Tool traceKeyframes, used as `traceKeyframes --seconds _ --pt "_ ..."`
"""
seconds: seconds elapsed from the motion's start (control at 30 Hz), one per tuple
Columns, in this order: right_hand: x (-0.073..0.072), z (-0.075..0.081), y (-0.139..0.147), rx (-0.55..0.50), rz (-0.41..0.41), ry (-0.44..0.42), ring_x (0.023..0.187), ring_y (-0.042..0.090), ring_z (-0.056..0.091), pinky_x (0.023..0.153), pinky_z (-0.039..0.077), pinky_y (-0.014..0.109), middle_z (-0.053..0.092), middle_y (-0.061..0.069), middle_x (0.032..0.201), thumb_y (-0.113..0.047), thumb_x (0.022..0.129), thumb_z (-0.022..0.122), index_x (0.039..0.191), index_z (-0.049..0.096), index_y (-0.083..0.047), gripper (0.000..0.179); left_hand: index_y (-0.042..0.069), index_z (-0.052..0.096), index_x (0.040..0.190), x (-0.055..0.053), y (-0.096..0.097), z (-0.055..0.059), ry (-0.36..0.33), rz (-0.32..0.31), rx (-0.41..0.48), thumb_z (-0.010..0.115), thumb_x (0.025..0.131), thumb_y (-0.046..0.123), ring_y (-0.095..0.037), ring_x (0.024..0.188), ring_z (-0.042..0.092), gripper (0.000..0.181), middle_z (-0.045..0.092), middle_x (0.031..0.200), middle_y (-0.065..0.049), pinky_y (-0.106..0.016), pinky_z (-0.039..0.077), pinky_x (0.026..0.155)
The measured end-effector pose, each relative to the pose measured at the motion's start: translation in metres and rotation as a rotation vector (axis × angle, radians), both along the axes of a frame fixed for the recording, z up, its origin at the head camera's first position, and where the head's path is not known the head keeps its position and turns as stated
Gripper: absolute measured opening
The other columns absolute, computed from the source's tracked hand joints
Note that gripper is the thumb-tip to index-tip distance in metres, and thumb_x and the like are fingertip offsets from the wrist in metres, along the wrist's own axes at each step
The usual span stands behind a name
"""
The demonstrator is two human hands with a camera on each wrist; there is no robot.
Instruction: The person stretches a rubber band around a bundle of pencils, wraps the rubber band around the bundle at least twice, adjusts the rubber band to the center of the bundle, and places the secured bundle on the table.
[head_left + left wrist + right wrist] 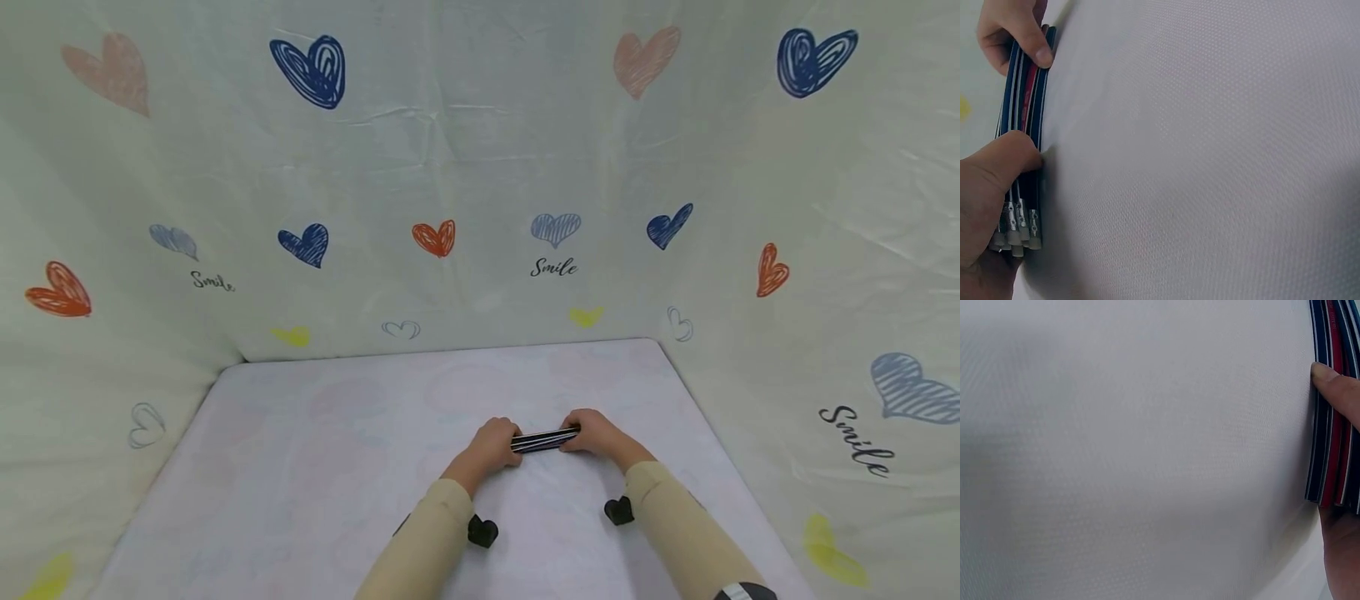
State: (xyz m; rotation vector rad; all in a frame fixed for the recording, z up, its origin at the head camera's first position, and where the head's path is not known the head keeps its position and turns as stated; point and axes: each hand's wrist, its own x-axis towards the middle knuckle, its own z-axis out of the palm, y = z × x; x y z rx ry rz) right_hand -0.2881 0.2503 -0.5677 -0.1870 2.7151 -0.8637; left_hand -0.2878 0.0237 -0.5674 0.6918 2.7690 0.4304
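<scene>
A bundle of striped pencils point(543, 441), dark blue and red with pale lines, is held sideways between both hands over the table. My left hand point(492, 443) grips the end with silver ferrules and whitish erasers point(1017, 236), its thumb across the pencils. At the other end, my right hand point(596, 433) holds the bundle with the thumb point(1335, 387) laid over the near side. The flat pencil ends stick out below that thumb in the right wrist view. The other fingers of each hand are mostly hidden behind the bundle.
A white cloth covers the table point(322, 467), whose back edge meets a pale curtain point(480, 167) printed with hearts and "Smile". More of this curtain hangs at both sides. Small black heart-shaped pieces point(483, 531) show beside the cream sleeves point(420, 542).
</scene>
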Motion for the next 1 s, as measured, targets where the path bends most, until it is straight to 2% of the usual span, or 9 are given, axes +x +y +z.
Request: traceKeyframes --seconds 0.23,0.4,0.57,0.77,0.9,1.0 --pt "0.004 0.005 -0.005 0.017 0.025 -0.028 0.083 0.017 0.053 0.082 0.046 0.040 0.060 -0.001 0.087 -0.016 0.075 0.085 0.094 0.067 -0.007 0.028 0.006 0.069 0.110 0.003 -0.001 0.002 0.012 -0.047 -0.035 0.078 0.081 0.022 -0.015 0.084 0.055 0.035 0.058 0.091 0.000 -0.028 0.047 0.079" --pt "0.009 0.006 -0.009 0.024 0.037 -0.059 0.083 0.016 0.052 0.082 0.046 0.039 0.060 -0.002 0.088 -0.018 0.077 0.084 0.095 0.066 -0.008 0.028 0.007 0.069 0.106 0.007 -0.004 0.005 -0.016 -0.032 -0.025 0.079 0.080 0.019 -0.012 0.079 0.051 0.031 0.056 0.087 0.002 -0.027 0.046 0.078" --pt "0.015 0.006 -0.012 0.027 0.123 -0.026 0.080 0.015 0.050 0.076 0.044 0.036 0.058 -0.003 0.083 -0.017 0.077 0.083 0.090 0.066 -0.009 0.023 0.007 0.069 0.100 0.014 -0.010 0.010 -0.055 -0.031 -0.006 0.080 0.079 0.018 -0.010 0.074 0.047 0.026 0.053 0.082 0.005 -0.026 0.045 0.073" --pt "0.028 0.003 -0.015 0.044 0.227 0.047 0.079 0.014 0.046 0.071 0.041 0.032 0.054 -0.004 0.082 -0.020 0.079 0.082 0.087 0.065 -0.010 0.022 0.007 0.070 0.095 0.024 -0.019 0.012 -0.037 -0.077 -0.007 0.079 0.077 0.017 -0.008 0.071 0.046 0.023 0.051 0.078 0.006 -0.024 0.044 0.069" --pt "0.039 0.002 -0.018 0.051 0.270 0.052 0.078 0.013 0.045 0.069 0.040 0.031 0.053 -0.005 0.083 -0.022 0.080 0.081 0.087 0.064 -0.012 0.021 0.006 0.070 0.094 0.033 -0.026 0.011 -0.048 -0.111 0.015 0.079 0.076 0.013 -0.008 0.069 0.047 0.022 0.053 0.078 0.007 -0.023 0.044 0.067" --pt "0.046 0.002 -0.020 0.051 0.293 0.040 0.078 0.013 0.045 0.069 0.040 0.031 0.052 -0.006 0.082 -0.022 0.081 0.080 0.087 0.064 -0.013 0.020 0.006 0.070 0.098 0.039 -0.030 0.012 -0.094 -0.111 0.039 0.078 0.076 0.012 -0.008 0.070 0.048 0.023 0.055 0.080 0.007 -0.024 0.045 0.068"
